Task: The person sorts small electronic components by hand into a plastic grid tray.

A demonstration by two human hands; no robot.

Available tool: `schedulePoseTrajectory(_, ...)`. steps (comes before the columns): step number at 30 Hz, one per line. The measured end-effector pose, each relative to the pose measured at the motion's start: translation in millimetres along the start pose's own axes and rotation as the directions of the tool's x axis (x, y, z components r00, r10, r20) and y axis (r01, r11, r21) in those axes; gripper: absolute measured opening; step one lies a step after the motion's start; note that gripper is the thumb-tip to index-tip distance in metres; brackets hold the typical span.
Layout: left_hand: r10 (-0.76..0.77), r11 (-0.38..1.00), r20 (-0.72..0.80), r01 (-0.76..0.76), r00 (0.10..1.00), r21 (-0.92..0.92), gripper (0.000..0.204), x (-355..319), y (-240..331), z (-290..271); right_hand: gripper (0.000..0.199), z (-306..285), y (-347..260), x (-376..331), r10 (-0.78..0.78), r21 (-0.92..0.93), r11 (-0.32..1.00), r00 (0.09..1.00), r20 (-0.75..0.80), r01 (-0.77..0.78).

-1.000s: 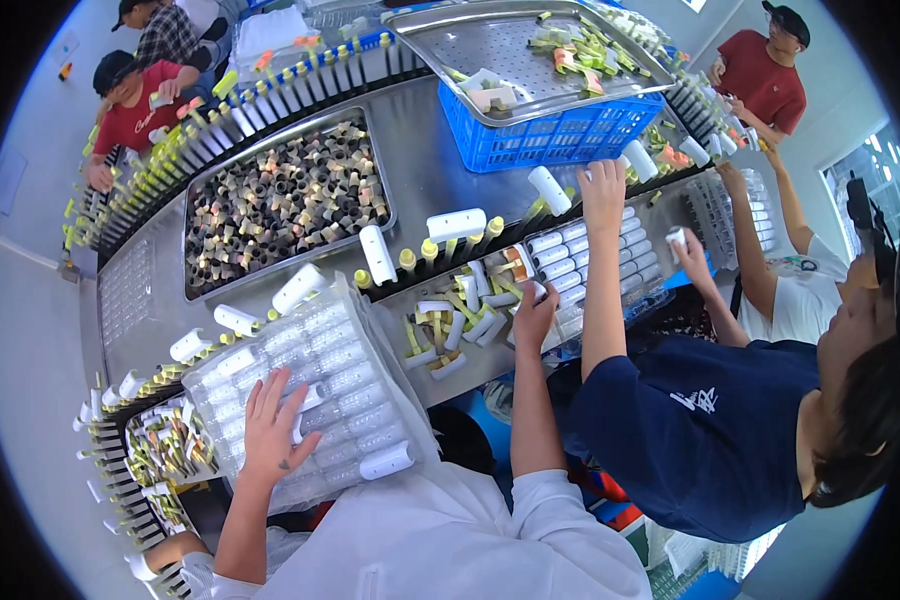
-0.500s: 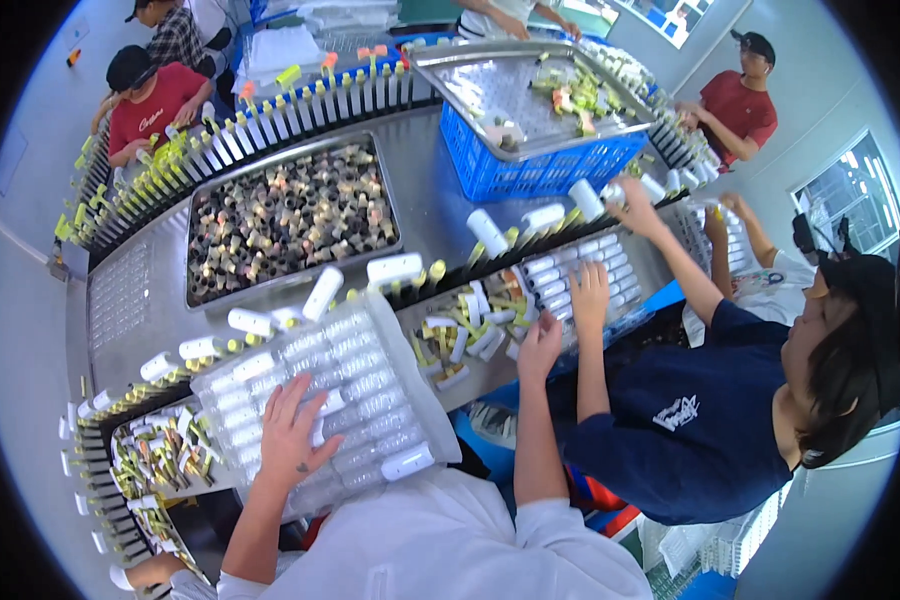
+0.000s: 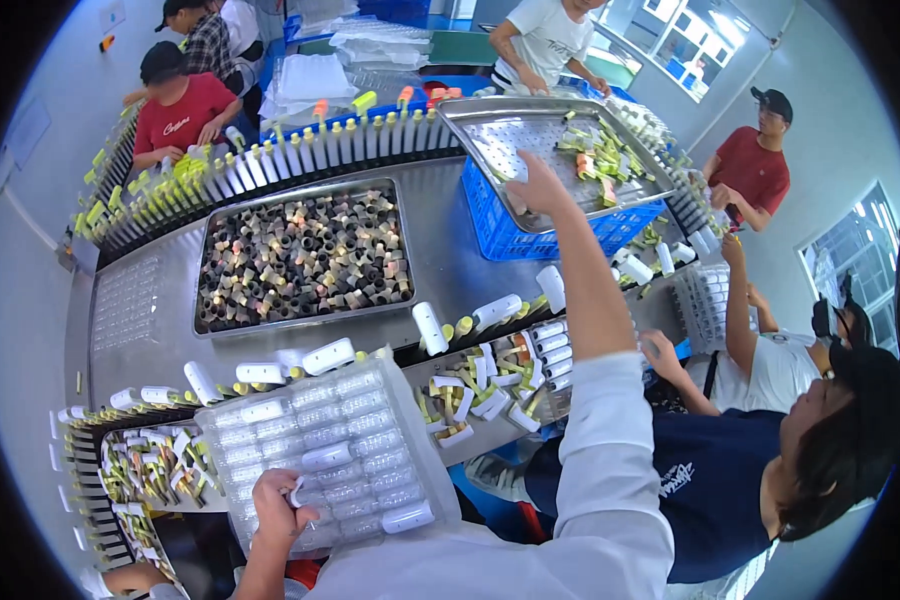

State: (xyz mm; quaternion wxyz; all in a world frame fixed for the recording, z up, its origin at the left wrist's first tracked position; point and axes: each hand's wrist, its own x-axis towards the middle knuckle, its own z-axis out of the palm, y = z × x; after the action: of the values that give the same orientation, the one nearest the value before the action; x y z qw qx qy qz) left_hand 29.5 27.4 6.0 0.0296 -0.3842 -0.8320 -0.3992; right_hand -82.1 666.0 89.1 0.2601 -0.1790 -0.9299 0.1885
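Tray (image 3: 365, 440) of white tubes, clear plastic, resting near desk (image 3: 440, 250) edge, gripped at lower rim by left hand (image 3: 278, 505). Right hand (image 3: 535, 185) stretched far, fingers spread over metal pan (image 3: 530, 135) on blue crate (image 3: 530, 235), holding nothing visible. Probably the fetching step; a careful pick needed.

Bright, even light, with daylight from the windows (image 3: 670, 30) at top right and soft glare on the steel bench (image 3: 440, 250). Shadows weak. Heavy fisheye: edges bend, black vignette at corners, slight motion blur toward rim.
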Motion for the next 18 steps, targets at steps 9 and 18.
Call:
schedulePoseTrajectory(9, -0.337, 0.934, -0.199, 0.302, 0.920, -0.190, 0.066, 18, 35, -23, 0.039, -30, -7, 22, 0.331, 0.215, 0.930, 0.934, -0.137, -0.298)
schedulePoseTrajectory(18, -0.646, 0.066, 0.167, 0.273, 0.745, -0.960, 0.058, 95, 54, -15, 0.026, -2, -246, -231, 0.207, 0.874, 0.464, 0.977, 0.054, -0.147)
